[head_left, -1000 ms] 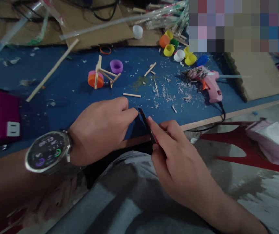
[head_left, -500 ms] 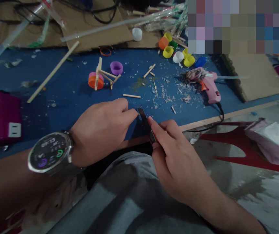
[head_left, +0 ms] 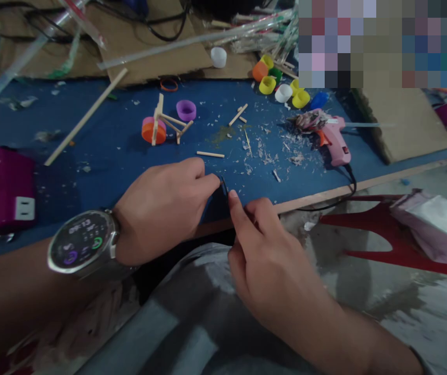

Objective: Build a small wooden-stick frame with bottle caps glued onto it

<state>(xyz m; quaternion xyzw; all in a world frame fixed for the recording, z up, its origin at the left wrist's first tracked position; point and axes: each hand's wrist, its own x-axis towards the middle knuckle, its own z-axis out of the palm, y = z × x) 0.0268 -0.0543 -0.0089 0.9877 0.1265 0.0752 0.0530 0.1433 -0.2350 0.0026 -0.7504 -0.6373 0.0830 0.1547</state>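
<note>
My left hand (head_left: 164, 203), with a watch (head_left: 82, 242) on its wrist, is closed in a pinch just over the table's front edge. Only the brownish tip of a small stick (head_left: 221, 180) shows at its fingertips. My right hand (head_left: 270, 255) is wrapped around a dark-bladed cutter knife (head_left: 225, 186), most of it hidden by the fingers. The blade appears nearly edge-on, right beside the stick tip; whether they touch I cannot tell. Beyond my hands lie a short wooden stick (head_left: 210, 154) and a small stick frame (head_left: 172, 122) with an orange-and-pink bottle cap (head_left: 153, 131).
A pink glue gun (head_left: 336, 138) lies at the right, its cord over the table edge, among scraps. Bottle caps (head_left: 267, 85) and cardboard (head_left: 153, 57) are at the back. A long stick (head_left: 86, 117) and a purple box (head_left: 2, 190) are at left. A red chair (head_left: 364, 224) stands right.
My right hand has shifted a little left, and the knife has turned from showing its flat side to nearly edge-on. My left hand has barely moved.
</note>
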